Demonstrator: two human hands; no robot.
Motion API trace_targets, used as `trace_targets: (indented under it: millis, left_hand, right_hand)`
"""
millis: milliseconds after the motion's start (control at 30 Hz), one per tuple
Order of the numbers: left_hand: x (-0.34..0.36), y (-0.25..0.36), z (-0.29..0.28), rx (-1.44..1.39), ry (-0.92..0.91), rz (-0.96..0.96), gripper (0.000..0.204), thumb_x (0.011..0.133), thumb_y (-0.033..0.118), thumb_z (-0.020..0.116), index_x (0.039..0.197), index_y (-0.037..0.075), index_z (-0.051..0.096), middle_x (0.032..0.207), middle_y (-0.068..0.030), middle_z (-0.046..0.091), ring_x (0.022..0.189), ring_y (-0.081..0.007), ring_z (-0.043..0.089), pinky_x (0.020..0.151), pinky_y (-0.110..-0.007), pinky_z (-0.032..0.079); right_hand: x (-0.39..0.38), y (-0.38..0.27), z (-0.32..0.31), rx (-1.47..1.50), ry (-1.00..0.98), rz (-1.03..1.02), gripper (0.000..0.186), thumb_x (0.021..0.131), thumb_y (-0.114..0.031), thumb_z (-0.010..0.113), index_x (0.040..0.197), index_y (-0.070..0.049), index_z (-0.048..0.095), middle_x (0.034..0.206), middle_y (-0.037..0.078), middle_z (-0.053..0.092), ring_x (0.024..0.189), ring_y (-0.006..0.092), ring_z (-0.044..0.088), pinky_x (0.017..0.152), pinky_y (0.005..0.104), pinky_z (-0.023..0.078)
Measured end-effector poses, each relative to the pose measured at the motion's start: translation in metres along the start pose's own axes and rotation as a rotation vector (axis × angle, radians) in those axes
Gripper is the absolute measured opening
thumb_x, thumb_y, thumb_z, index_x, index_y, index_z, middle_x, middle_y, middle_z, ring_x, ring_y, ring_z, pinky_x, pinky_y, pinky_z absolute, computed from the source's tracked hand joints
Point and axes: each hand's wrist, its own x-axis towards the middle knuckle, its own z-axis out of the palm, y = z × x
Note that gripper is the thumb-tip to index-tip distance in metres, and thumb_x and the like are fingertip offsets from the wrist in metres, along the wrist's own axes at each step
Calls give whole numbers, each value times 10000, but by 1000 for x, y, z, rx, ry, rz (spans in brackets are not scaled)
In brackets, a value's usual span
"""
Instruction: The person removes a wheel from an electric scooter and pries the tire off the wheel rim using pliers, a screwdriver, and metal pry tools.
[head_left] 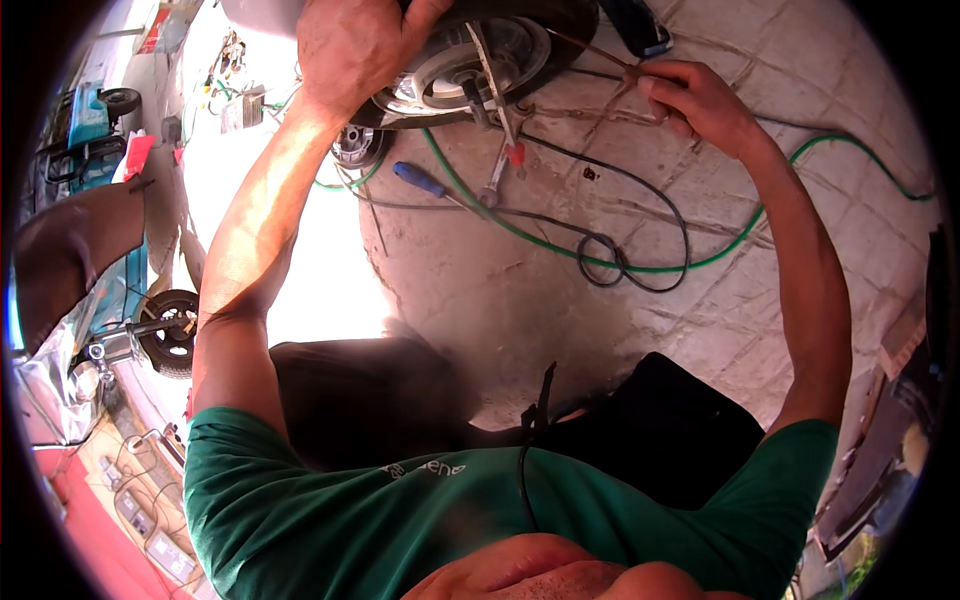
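So your wheel is up at the top of the view, on the floor, with part of its tyre cut off by the edge. Your left grip is on the near left side of it, thumb stretched along the tyre; fingertips run out of view, so can't tell if you're clenching it. Your right grip is pinching a thin rod that reaches over to the tyre's right side. A pale bar lies across the wheel, its red tip poking out your way. Nearby on the floor you've got a spanner, a blue-handled screwdriver, a green hose and a looped dark cable.
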Motion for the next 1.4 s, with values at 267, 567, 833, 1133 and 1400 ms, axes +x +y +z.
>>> trace_targets:
  millis: [267, 567, 833, 1133, 1400]
  left_hand:
    - [-1, -5, 1, -9, 22, 31, 556, 979, 436, 640, 1366, 40, 594, 1174, -223, 636, 1064, -414, 633, 939, -491, 513]
    - [1, -2, 4, -80, -35, -60, 570, 966, 437, 678, 1360, 30, 612, 1152, -220, 648, 1028, -381, 656, 918, -489, 521]
    - [-4, -6, 7, -5, 57, 68, 556, 955, 424, 704, 1337, 27, 627, 1130, -199, 651, 1002, -376, 643, 886, -477, 521]
    - [-10, -9, 13, 15, 144, 153, 531, 950, 446, 700, 1292, 45, 639, 1085, -175, 649, 1003, -379, 632, 873, -475, 508]
    - [-6, -21, 12, -9, 257, 165, 524, 943, 456, 704, 1268, 47, 656, 1073, -179, 650, 976, -398, 639, 849, -475, 522]
  right_hand:
    - [17, 1, -21, 77, -44, 19, 371, 1013, -358, 652, 1207, -50, 720, 750, -30, 570, 506, 36, 416, 448, 233, 313]
    - [34, -9, -18, 73, -152, -21, 386, 1045, -359, 605, 1234, -35, 692, 717, -32, 525, 470, 40, 400, 436, 218, 296]
    - [15, 17, 159, 356, 492, 63, 365, 1038, -397, 601, 1101, -44, 671, 798, -1, 600, 612, 76, 524, 559, 252, 405]
    - [60, 3, 242, 743, 621, -66, 516, 1028, -490, 500, 1151, 3, 590, 1155, 185, 615, 956, 251, 585, 895, 380, 477]
    - [96, 26, 263, 361, 791, -250, 521, 1062, -448, 442, 1177, 37, 593, 1052, 208, 651, 960, 359, 594, 868, 424, 458]
